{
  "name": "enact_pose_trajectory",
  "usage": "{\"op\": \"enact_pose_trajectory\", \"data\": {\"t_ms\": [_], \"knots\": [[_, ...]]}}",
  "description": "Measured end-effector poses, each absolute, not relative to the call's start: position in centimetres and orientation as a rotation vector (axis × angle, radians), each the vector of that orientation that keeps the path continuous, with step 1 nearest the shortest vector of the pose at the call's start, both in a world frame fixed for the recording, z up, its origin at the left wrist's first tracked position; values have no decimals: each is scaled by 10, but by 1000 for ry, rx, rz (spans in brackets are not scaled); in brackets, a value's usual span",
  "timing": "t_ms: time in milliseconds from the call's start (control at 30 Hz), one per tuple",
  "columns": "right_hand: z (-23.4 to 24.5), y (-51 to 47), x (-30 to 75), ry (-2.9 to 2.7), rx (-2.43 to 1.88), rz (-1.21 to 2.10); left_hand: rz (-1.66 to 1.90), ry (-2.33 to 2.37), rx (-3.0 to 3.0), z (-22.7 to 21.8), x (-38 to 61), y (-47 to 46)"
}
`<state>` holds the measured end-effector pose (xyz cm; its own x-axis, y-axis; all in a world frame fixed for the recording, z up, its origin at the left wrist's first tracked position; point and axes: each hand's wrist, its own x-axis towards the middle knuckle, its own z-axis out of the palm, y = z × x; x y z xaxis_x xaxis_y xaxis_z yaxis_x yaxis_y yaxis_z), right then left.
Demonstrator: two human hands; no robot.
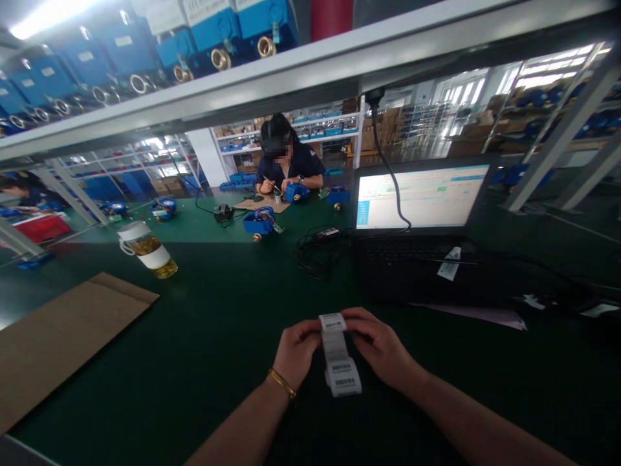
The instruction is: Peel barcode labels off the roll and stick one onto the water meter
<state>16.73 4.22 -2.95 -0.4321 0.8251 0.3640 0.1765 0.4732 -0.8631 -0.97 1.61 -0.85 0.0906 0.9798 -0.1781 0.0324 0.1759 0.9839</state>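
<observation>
A strip of barcode labels (336, 347) hangs between the two hands over the green surface (218, 343), in front of the laptop (420, 197). The left hand (295, 355) has its grip closed on the upper left edge, thumb and forefinger together; the right hand (381, 346) pinches the opposite edge near the top, its lower fingers partly hidden behind the thumb side. Bars show on the labels, but the print beneath (tiny and blurred) cannot be read, and whether the lower end touches the surface cannot be told. Both forearms are cut off by the bottom edge. The laptop's screen text is too washed out to read, and its dark keyboard nearly vanishes under a white tag (449, 264). On the left, a sheet of cardboard (72, 343) runs out of view beyond a drink bottle (154, 254). Overhead, blue units (216, 29) on a shelf (310, 61) are cropped.
</observation>
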Motion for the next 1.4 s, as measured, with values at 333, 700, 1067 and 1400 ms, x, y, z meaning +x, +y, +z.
{"op": "enact_pose_trajectory", "data": {"t_ms": [333,700,1067,1400], "knots": [[-37,43,166,-1807,-977,969,1029,1094,1183,-3,-8,13],[-32,45,170,-1345,-1092,1456,1127,1035,1291,-1,-6,9],[-30,40,166,-1523,-1055,1161,998,1150,1334,1,-9,8],[-33,44,165,-1570,-1064,1173,1080,1211,1451,-6,-6,10]]}}
